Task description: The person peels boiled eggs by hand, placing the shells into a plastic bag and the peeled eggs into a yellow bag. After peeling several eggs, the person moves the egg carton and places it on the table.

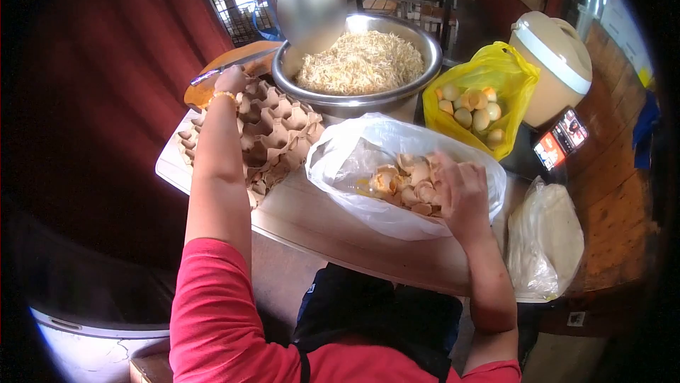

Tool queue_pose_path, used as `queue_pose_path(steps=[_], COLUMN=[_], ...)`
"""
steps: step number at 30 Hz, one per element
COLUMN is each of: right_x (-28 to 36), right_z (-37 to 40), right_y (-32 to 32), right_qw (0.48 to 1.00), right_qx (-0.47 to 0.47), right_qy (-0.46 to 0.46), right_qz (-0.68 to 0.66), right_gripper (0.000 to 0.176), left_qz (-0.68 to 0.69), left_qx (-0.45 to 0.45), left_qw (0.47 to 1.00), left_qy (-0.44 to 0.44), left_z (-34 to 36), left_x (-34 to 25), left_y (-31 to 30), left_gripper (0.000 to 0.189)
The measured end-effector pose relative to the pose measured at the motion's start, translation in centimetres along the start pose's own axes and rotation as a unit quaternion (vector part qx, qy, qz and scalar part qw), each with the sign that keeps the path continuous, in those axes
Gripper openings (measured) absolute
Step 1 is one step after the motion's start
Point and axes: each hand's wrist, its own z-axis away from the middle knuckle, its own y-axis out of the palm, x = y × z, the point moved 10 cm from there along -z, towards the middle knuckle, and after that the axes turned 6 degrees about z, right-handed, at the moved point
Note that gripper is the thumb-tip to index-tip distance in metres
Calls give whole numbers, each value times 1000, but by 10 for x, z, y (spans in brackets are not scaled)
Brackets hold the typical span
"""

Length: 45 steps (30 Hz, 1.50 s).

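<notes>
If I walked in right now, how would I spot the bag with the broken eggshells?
Find the big metal bowl heaped with pale strands. In front of it, nearer the person, a white plastic bag lies wide open, with the person's right hand at its mouth. Unlike the yellow bag beside it, it's white and holds broken eggshells.

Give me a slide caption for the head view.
Left hand at the egg tray, right hand at broken eggshells in a white bag, metal bowl behind.
</notes>
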Motion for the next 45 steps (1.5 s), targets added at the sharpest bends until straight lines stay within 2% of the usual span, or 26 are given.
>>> queue_pose_path(steps=[1,2,3,4,8,9,11,13,15,17,19,21,23,25,27,29,30,31,32,33,35,37,39,41,43,45], right_x=[-3,-7,-10,-12,-6,-5,-6,-6,-7,-5,-2,1,5,7,12,22,24,29,33,34,39,30,11,-15,-28,-36], right_z=[1,2,3,5,5,5,4,3,2,2,2,1,2,2,1,0,0,1,1,1,-1,-1,0,1,-1,2], right_y=[0,1,3,5,2,-1,-5,-14,-17,-17,-19,-19,-18,-12,-11,-12,-14,-12,-10,-13,-13,-8,-2,7,4,4], right_qw=[1000,1000,1000,1000,998,998,998,998,998,998,997,997,996,995,993,993,993,985,974,975,952,941,930,926,891,887], right_qx=[-1,-3,-5,-8,-21,-29,-30,-61,-63,-68,-66,-67,-65,-60,-57,-41,-44,-23,-2,-5,33,38,11,9,-31,-41], right_qy=[0,7,14,16,-3,3,8,10,17,5,7,8,-4,-10,-18,-31,-29,-31,-33,-27,-27,-5,28,60,72,92], right_qz=[1,5,10,13,67,64,55,17,1,-10,-26,-39,-68,-82,-97,-108,-106,-166,-226,-221,-303,-337,-366,-373,-448,-450], right_gripper=[36,43,51,51,55,56,55,52,45,38,37,37,34,31,28,29,29,37,45,45,67,72,70,66,62,57], left_qz=[22,23,30,39,71,65,148,77,111,183,174,182,188,234,179,334,473,602,648,724,778,807,799,816,813,788], left_qx=[52,50,18,-13,-49,-104,-157,-253,-295,-368,-418,-405,-225,-134,-108,-122,-107,-86,-22,8,153,295,332,368,372,334], left_qw=[998,998,999,999,996,992,972,954,938,895,866,870,951,955,966,931,872,793,761,683,603,505,492,438,436,500], left_qy=[-7,-5,5,16,12,43,96,143,147,172,215,212,103,121,152,80,58,36,36,94,89,80,96,87,98,133], left_z=[3,8,10,10,23,16,48,87,150,226,302,349,368,378,374,365,360,356,352,343,331,322,308,300,299,293], left_x=[-1,-3,-2,0,1,8,-20,-52,-95,-130,-155,-161,-155,-163,-161,-150,-150,-157,-178,-200,-256,-309,-343,-368,-387,-390], left_y=[3,-1,-6,-10,-24,-26,-66,-109,-155,-185,-191,-154,-79,-17,-29,-55,-58,-60,-67,-65,-53,-33,-18,-12,-11,-3], left_gripper=[47,47,44,44,39,40,41,43,46,46,44,44,44,42,39,39,42,44,48,50,46,43,42,41,37,34])
